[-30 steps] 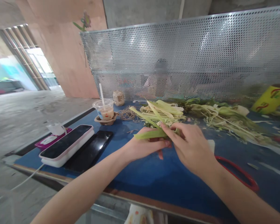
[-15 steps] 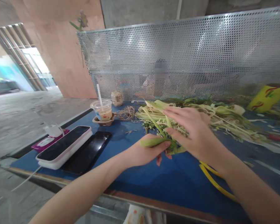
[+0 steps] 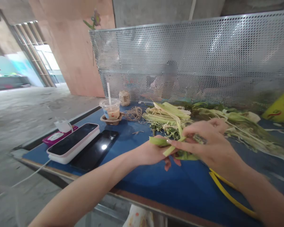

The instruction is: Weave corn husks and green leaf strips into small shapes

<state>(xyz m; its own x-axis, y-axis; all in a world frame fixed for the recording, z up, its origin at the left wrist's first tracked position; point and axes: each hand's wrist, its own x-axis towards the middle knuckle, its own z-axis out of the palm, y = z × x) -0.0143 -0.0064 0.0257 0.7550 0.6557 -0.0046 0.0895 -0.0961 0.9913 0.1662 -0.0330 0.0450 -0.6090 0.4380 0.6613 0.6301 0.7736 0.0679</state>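
Folded green corn husk strips (image 3: pixel 159 141) lie across my left hand (image 3: pixel 153 152), which is closed around them over the front of the blue table. My right hand (image 3: pixel 203 142) pinches a pale husk strip (image 3: pixel 170 150) where it crosses the strips in the left hand. Its thumb presses near the left thumb, and the other fingers curl behind. Part of the bundle is hidden by both hands. Just beyond them is a pile of pale green husks (image 3: pixel 168 113), with small dried green sprigs (image 3: pixel 171 130) at its near side.
At left lie a black phone (image 3: pixel 94 149), a white-cased phone (image 3: pixel 73 138) and a magenta box (image 3: pixel 56 135). Behind stand a drink cup (image 3: pixel 111 110) and tangled twine (image 3: pixel 134 113). Yellow handles (image 3: pixel 229 192) lie under my right forearm. A perforated metal screen (image 3: pixel 191 56) borders the back.
My right hand has come down from the husk pile and bent a strip over the left hand's bundle. My left hand keeps its hold. The view has shifted slightly left.
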